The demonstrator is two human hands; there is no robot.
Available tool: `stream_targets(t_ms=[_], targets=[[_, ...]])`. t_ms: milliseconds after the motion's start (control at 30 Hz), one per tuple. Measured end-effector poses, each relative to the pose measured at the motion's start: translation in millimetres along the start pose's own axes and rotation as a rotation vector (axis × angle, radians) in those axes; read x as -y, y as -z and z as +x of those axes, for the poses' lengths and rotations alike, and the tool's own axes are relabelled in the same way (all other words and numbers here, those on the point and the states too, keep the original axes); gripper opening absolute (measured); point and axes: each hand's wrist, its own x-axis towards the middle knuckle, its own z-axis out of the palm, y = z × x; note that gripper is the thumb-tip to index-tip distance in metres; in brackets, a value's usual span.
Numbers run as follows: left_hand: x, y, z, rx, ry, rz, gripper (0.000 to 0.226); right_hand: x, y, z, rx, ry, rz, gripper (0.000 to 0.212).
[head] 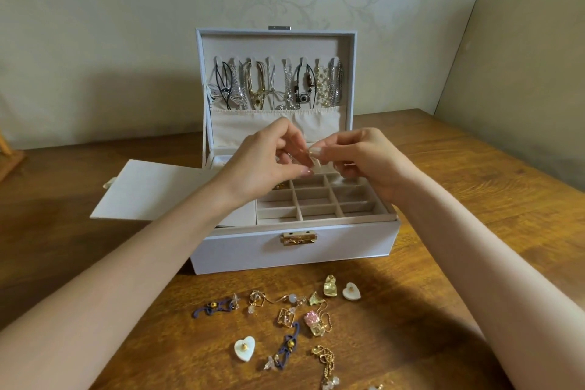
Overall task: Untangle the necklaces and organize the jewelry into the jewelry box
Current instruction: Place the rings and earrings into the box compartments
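Observation:
A white jewelry box (294, 248) stands open on the wooden table, its lid upright. Several necklaces (275, 85) hang on hooks inside the lid, above a cloth pocket. The gridded tray (316, 203) shows small beige compartments. My left hand (269, 158) and my right hand (357, 155) meet over the tray's back, fingertips pinched together on a tiny piece that is too small to identify. Loose earrings (285, 320) lie scattered in front of the box: white hearts (244, 348), purple twisted ones (215, 307), gold pieces (330, 285) and a pink stone (311, 317).
A white flap or panel (148, 190) lies flat to the left of the box. A wooden object (9, 158) shows at the far left edge. The wall stands close behind the box. The table edge runs along the right.

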Motion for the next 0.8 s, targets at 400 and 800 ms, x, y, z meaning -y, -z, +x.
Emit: stream_targets(t_ms=[400,800], targets=[[-3,6,1,-0.117,-0.135,0.090,0.012,2,1,6,0.172,-0.074,0.162,0.006],[2,15,24,-0.047,0.351,-0.266,0.005,6,9,34,0.391,-0.016,0.247,0.012]])
